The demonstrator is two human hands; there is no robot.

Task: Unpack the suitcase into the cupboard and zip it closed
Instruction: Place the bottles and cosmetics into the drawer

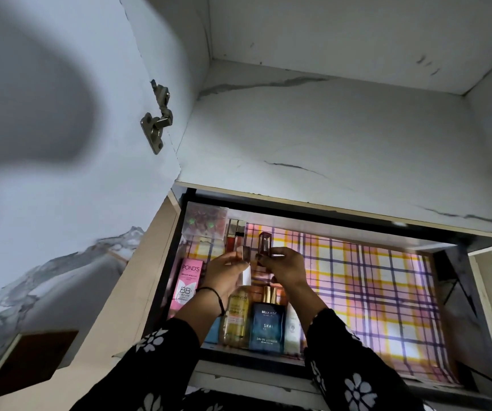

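Checked paper in pink, yellow and purple (372, 277) is lining the open drawer (446, 262) of the cupboard (327, 129), and I am looking down into it from just above. Both hands are hovering over the left part of the drawer. My left hand (224, 269) is pinching a small brownish cap (246, 252) between thumb and fingers, with a white slip (246, 275) hanging below it. My right hand (286, 266) is curling its fingers round a dark red case (264, 243), holding it upright just beside the cap; I cannot tell whether the two pieces are touching.

Under my wrists, along the front of the drawer, a yellow bottle (236, 315), a blue cologne box (268, 324) and a white tube (293, 327) are standing side by side. A pink cream carton (187, 284) is lying along the left wall. In the back left corner a clear plastic box (206, 216) is sitting, with a red gloss tube (234, 235) just to its right.

A marble-patterned shelf is running above the drawer. The cupboard door (61, 129) is standing open on my left, its metal hinge (157, 120) showing. A black thread (215, 295) is circling my left wrist, and both sleeves (354, 366) are showing black with white flowers.
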